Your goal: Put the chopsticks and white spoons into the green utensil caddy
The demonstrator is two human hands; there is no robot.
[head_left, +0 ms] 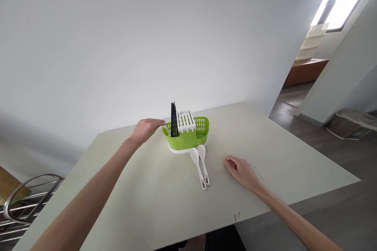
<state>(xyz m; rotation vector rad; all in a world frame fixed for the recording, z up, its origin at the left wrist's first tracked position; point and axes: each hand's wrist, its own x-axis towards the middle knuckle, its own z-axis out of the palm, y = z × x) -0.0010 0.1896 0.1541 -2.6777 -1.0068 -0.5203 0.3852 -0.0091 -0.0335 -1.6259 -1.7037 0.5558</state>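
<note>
My left hand (147, 128) reaches to the left end of a green utensil basket (184, 141). Its fingertips pinch the top of a slim white utensil (167, 128), whose lower part is inside the basket; its kind is hard to make out. Beside it, black chopsticks (174, 123) stand upright in the basket. A white slotted rack (186, 121) spans the basket's middle. In front lie two white spoons (198, 166) side by side, bowls toward the basket, marked handles toward me. My right hand (240, 168) rests on the table right of the spoons, fingers curled, with nothing visible in them.
The basket stands on a white base tray (178, 151) on a pale table (141, 204), near the wall (165, 47) behind it. A metal-framed chair (29, 200) is by the left edge. At right, past the table edge, lie the floor and a box (350, 124).
</note>
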